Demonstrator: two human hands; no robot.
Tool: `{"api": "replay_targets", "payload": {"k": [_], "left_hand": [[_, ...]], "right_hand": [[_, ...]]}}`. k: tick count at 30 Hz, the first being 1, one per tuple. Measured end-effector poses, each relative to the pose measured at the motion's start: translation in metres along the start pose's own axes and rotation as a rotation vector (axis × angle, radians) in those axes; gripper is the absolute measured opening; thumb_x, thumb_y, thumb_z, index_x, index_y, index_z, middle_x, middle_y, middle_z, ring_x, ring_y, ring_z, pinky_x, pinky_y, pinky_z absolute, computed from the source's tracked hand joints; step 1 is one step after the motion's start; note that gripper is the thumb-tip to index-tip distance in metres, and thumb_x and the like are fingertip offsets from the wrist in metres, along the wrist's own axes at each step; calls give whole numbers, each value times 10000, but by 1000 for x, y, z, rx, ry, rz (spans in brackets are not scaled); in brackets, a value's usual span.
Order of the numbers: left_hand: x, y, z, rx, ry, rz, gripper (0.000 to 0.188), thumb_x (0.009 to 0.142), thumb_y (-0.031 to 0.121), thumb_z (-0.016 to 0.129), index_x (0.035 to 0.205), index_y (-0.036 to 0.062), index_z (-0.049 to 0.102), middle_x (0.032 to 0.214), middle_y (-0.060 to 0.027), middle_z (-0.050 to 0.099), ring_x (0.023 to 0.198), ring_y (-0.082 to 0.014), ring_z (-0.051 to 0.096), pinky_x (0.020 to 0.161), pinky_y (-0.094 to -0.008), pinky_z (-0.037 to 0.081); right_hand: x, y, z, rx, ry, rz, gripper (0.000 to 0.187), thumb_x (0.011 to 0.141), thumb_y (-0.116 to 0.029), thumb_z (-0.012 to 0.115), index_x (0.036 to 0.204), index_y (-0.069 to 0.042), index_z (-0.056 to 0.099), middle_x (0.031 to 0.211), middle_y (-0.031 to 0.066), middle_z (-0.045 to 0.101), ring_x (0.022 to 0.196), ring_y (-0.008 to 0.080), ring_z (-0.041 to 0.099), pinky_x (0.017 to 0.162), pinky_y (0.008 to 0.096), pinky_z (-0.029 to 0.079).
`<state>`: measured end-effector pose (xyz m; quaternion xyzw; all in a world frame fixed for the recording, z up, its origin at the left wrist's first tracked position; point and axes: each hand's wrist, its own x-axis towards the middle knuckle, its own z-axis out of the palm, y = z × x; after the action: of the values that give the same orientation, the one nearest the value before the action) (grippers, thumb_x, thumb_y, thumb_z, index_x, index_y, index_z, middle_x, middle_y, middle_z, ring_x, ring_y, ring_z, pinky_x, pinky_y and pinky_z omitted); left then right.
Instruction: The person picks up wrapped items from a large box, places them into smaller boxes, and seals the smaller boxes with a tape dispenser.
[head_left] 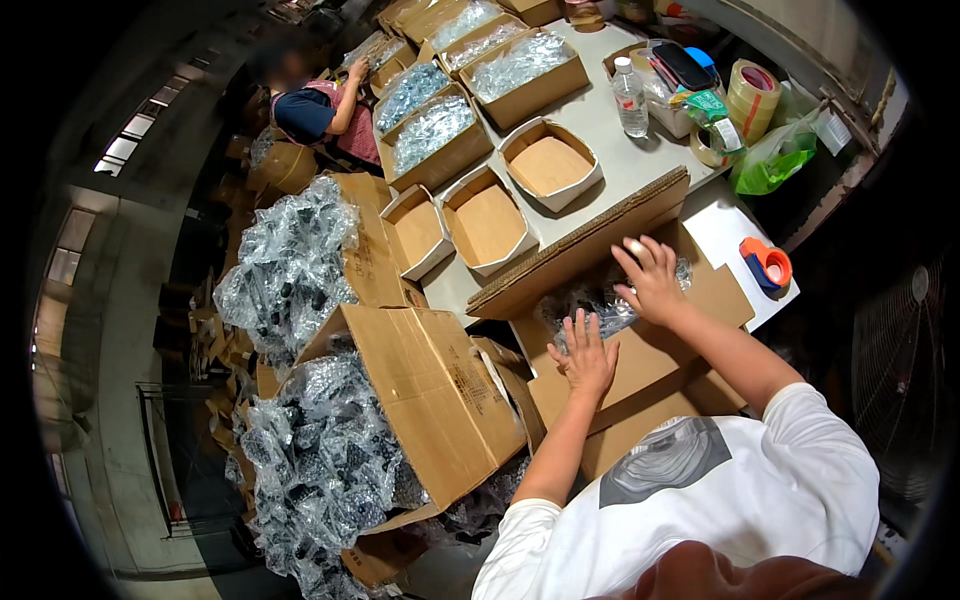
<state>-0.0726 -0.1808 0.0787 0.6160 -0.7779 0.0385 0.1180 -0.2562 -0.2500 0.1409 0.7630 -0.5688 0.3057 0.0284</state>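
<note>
In front of me stands an open cardboard box (650, 365) with plastic-wrapped items (612, 300) inside. My left hand (587, 362) lies at the near left of these items, its fingers spread and its fingertips on the clear wrap. Farther right, my right hand (652, 282) reaches over the same items with its fingers apart and slightly bent. Neither hand holds anything that I can see. Both hands partly cover the wrapped contents, so their exact kind cannot be made out. The box's tall far flap (585, 245) stands up behind my hands.
Large cartons (430, 390) overflowing with bubble-wrapped goods (320, 450) crowd the left. Shallow white-edged trays (552, 165) and several filled cartons (435, 135) sit farther back, near another person (325, 115). An orange-and-blue tape dispenser (766, 265), a water bottle (631, 100) and tape rolls (752, 98) are at right.
</note>
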Motion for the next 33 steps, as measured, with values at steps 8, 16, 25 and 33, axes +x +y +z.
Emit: {"api": "replay_targets", "payload": {"k": [8,16,25,33], "left_hand": [[-6,-11,8,-300,-202,-1,308,788,304,651,998,88,590,1088,-79,504,1062,-259,453,926,-504,277],[3,6,-26,-137,328,74,285,766,332,680,894,108,559,1041,-96,482,1088,-283,427,963,-491,255],[14,20,-22,-164,-364,179,911,725,594,617,1381,35,319,1472,-192,239,1369,-374,191,1068,-579,165],[15,36,-64,-7,-692,308,1297,454,648,765,1459,85,168,1529,-104,112,1390,-412,52,1021,-688,135]], "right_hand": [[37,0,6,-76,12,-96,575,722,-301,690,1209,-83,475,1248,95,416,1256,284,312,1039,476,210],[-45,14,-23,65,-322,-160,528,738,-435,659,1030,-14,531,1279,157,459,1218,341,399,1035,535,259],[-64,18,2,-66,-306,3,478,759,-453,641,1077,-105,559,1289,120,457,1258,327,368,1009,618,236],[-110,174,-19,-211,-151,799,448,733,-116,645,1171,-110,551,1116,207,518,1033,344,517,882,409,423]]}}
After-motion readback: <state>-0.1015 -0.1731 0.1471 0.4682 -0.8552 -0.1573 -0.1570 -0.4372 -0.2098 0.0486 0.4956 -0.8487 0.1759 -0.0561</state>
